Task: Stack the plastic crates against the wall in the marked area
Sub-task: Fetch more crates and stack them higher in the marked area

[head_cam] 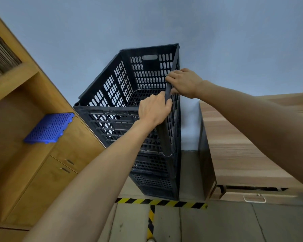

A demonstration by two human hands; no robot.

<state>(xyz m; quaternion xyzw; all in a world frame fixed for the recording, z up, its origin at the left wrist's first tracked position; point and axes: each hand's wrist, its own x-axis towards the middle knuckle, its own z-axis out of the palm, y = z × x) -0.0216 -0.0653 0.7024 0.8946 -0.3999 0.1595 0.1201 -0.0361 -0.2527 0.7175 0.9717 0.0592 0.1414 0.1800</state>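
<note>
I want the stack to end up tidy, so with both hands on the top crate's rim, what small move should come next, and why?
Probably ease the top crate level until it seats on the stack below. It sits tilted, and both the left hand and right hand grip the same near rim. The stack already stands against the wall, behind the striped tape.
</note>
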